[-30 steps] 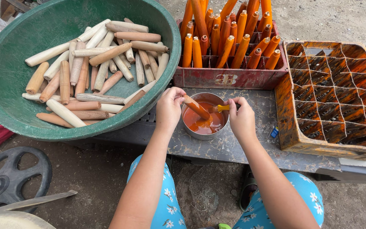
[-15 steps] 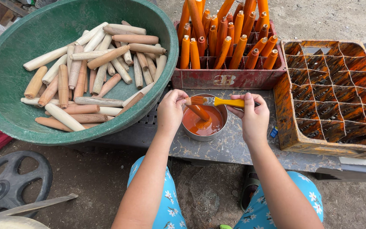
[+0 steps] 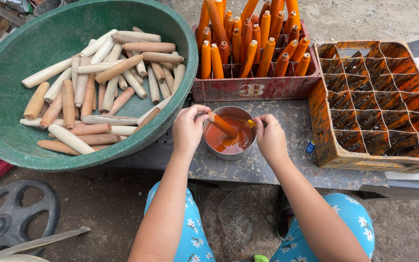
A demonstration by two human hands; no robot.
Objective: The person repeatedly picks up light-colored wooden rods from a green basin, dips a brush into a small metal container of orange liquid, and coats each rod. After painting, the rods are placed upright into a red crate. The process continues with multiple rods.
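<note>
My left hand (image 3: 189, 128) grips one end of a short wooden stick (image 3: 222, 124) coated in orange stain, holding it tilted with its far end dipped in a small metal bowl (image 3: 213, 152) of orange liquid. My right hand (image 3: 269, 137) is at the bowl's right rim, pinching the yellow handle of a brush (image 3: 250, 123) whose head reaches into the liquid. Both hands are over a worn grey table top (image 3: 294, 160).
A big green basin (image 3: 6, 126) at left holds several bare wooden sticks (image 3: 98, 92). Behind the bowl a red crate (image 3: 248, 90) holds upright orange-stained sticks (image 3: 248, 43). An orange-stained divided crate (image 3: 379, 97) stands at right. A black wheel (image 3: 15, 218) lies on the ground.
The brush has come down from across the bowl's top into the liquid at the right rim. The stick now points down into the bowl.
</note>
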